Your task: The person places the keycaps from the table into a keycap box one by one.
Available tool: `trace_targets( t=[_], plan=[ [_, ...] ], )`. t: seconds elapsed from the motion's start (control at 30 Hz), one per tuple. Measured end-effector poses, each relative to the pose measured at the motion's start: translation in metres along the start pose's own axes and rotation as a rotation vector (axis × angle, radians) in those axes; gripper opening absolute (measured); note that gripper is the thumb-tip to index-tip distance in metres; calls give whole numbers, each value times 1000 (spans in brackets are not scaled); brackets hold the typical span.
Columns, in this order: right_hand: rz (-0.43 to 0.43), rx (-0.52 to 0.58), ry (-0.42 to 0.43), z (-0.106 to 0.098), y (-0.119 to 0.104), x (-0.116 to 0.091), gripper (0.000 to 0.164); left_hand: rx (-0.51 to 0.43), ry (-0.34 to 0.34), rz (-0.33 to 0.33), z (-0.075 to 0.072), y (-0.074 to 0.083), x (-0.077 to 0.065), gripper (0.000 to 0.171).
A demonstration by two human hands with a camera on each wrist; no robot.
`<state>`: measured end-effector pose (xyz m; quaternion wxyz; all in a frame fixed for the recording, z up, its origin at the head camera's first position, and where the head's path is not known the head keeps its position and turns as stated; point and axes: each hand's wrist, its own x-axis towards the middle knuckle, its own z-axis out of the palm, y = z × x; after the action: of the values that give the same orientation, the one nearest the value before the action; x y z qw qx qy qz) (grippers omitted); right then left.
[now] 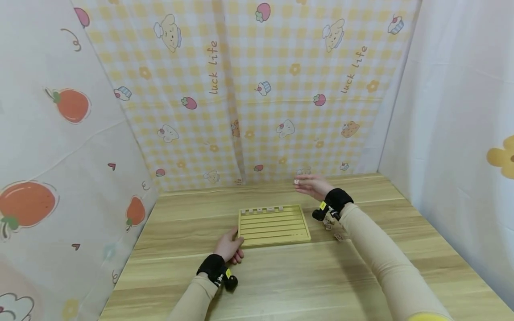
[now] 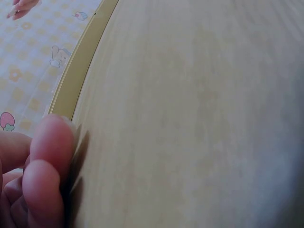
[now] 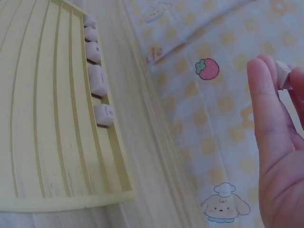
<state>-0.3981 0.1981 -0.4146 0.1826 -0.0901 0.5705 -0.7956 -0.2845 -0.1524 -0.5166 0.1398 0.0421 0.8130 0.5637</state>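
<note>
Already, five blocks (image 1: 270, 209) sit in the tray (image 1: 273, 230)'s twelve-o'clock row. The right hand (image 1: 316, 186) pinches another block (image 1: 296, 182), the left hand (image 1: 229, 248) grips the tray; loose blocks (image 1: 338, 236) remain at three o'clock.

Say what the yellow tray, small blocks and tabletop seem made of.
Yellow tray: probably matte plastic, evenly coloured with regular ridges. Small blocks: perhaps plastic or painted wood, pale and smooth-looking with dark marks. Tabletop: wood or wood-effect laminate, low sheen, streaky grain.

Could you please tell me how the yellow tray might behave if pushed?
The yellow tray looks stiff, given its straight edges. Lying flat on the table, it would probably slide rather than tip. Its spaced blocks might shift.
</note>
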Motion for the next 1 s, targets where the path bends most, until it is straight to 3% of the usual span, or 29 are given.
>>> trace_targets(
  t=[0.1,0.2,0.4,0.5,0.63,1.0],
  plan=[
    [-15,0,11,4,6,5,50,2,-1,5,-1,2,0,64],
    [-27,-109,67,8,15,8,46,-2,-1,7,-2,3,0,64],
    [-37,-655,197,13,43,13,33,-8,-3,4,-3,2,0,63],
    [-85,-942,192,12,58,17,23,-16,-2,2,-2,2,-1,63],
    [-155,-1202,185,15,72,17,11,-31,-7,6,0,2,-3,64],
    [-110,-1446,208,30,74,18,14,-9,-4,17,-1,-1,-1,65]
  ],
)
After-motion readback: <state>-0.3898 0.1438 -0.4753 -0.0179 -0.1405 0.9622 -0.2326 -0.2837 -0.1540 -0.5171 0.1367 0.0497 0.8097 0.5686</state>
